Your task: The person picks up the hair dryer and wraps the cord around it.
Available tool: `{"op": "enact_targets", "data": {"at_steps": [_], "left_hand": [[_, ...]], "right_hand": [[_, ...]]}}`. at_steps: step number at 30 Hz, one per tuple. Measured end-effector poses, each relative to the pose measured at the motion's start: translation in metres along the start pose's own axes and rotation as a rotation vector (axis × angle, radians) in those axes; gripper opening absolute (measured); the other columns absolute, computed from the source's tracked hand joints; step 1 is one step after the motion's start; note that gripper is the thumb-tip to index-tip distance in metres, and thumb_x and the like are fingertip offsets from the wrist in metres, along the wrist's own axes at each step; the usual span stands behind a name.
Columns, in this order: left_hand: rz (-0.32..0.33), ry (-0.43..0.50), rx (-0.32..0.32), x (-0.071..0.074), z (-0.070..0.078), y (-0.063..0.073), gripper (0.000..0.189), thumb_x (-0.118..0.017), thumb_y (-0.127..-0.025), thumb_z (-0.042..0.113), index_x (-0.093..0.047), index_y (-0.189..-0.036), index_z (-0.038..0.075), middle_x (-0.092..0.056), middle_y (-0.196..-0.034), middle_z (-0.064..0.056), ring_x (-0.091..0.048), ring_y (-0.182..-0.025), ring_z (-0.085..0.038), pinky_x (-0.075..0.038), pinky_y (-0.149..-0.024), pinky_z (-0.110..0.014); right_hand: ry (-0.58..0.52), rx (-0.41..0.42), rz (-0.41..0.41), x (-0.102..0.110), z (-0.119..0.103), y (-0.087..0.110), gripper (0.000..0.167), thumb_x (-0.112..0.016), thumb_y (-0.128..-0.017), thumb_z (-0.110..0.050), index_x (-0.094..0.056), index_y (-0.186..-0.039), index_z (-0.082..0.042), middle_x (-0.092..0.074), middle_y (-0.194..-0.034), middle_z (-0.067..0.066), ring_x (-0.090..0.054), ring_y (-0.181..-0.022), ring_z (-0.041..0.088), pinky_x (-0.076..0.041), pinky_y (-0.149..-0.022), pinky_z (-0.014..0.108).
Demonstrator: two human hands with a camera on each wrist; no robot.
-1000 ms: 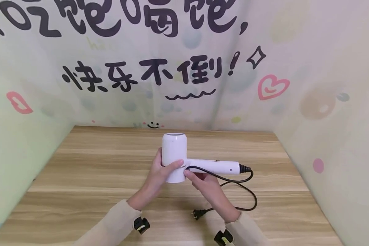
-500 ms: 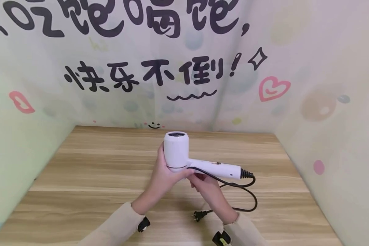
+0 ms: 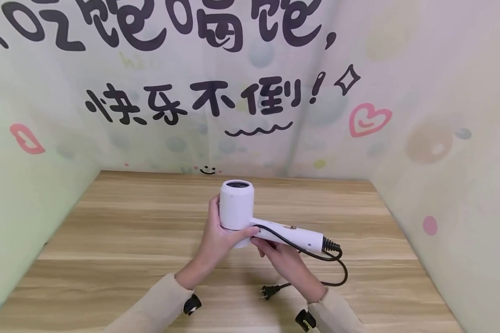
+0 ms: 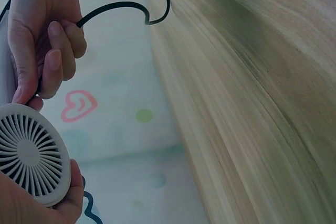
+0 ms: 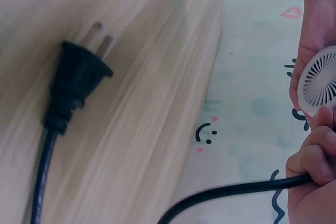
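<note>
A white hair dryer [image 3: 236, 210] is held above the table, its round barrel upright and its handle sloping down to the right. My left hand [image 3: 217, 238] grips the barrel, thumb lying across to where the handle joins. With curled fingers my right hand [image 3: 286, 262] holds the black cord [image 5: 236, 188] below the handle; in the left wrist view that hand [image 4: 50, 40] pinches the cord close to the ribbed vent [image 4: 29, 153]. The cord runs along the handle from its far end. The two-pin plug [image 5: 79, 77] hangs or lies near the tabletop; I cannot tell which.
A wood-grain table [image 3: 129, 231] spreads beneath both hands. Printed fabric walls [image 3: 158, 148] with dark lettering and pink hearts stand behind it and at both sides. Each sleeve bears a small black device [image 3: 192, 304] at the wrist.
The dryer has tilted, its handle end dropping and more of the dark barrel opening showing. My left thumb has shifted from the barrel to the handle joint. My right hand still holds the cord.
</note>
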State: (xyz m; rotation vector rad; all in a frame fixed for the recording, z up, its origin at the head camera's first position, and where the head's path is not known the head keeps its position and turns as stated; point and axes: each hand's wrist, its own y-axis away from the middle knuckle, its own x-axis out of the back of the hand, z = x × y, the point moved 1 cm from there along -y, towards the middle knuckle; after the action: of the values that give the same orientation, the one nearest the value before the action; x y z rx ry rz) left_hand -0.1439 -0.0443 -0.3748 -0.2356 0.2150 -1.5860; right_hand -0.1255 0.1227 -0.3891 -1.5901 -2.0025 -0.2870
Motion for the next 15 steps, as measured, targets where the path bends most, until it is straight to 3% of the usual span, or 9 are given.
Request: {"op": "enact_targets", "data": {"at_steps": [5,8,11,15], "left_hand": [[-0.031,0.024,0.059,0.005,-0.001,-0.001,0.09,-0.084,-0.065,0.009,-0.028,-0.135,0.02,-0.051,-0.119,-0.006,-0.053,-0.099,-0.023,-0.047,-0.084,-0.038],[-0.064,0.036,0.093,0.008,-0.002,-0.001,0.09,-0.082,-0.067,0.009,-0.027,-0.137,0.02,-0.05,-0.12,-0.008,-0.053,-0.101,-0.024,-0.047,-0.085,-0.038],[-0.084,0.047,0.116,0.011,-0.003,-0.001,0.088,-0.081,-0.068,0.008,-0.027,-0.137,0.018,-0.05,-0.12,-0.009,-0.053,-0.101,-0.023,-0.047,-0.085,-0.037],[-0.097,0.055,0.135,0.012,-0.003,0.0,0.087,-0.081,-0.068,0.007,-0.028,-0.137,0.017,-0.051,-0.119,-0.009,-0.054,-0.1,-0.022,-0.048,-0.085,-0.036]], "right_hand": [[0.069,0.006,0.003,0.002,-0.001,-0.002,0.019,-0.061,-0.089,-0.032,-0.058,-0.079,-0.016,-0.051,-0.06,-0.007,-0.043,-0.054,0.001,-0.038,-0.051,0.02],[0.115,0.056,0.012,0.004,-0.003,-0.002,0.017,-0.06,-0.09,-0.032,-0.065,-0.091,-0.016,-0.059,-0.068,-0.006,-0.048,-0.06,0.001,-0.042,-0.056,0.02],[0.215,0.178,0.038,0.005,-0.003,-0.002,0.025,-0.06,-0.09,-0.029,-0.066,-0.11,-0.016,-0.069,-0.091,-0.004,-0.059,-0.078,0.003,-0.05,-0.071,0.024],[0.405,0.471,0.108,0.008,-0.001,-0.001,0.033,-0.057,-0.092,-0.026,-0.06,-0.123,-0.016,-0.066,-0.112,-0.006,-0.056,-0.104,-0.001,-0.045,-0.092,0.018]]}}
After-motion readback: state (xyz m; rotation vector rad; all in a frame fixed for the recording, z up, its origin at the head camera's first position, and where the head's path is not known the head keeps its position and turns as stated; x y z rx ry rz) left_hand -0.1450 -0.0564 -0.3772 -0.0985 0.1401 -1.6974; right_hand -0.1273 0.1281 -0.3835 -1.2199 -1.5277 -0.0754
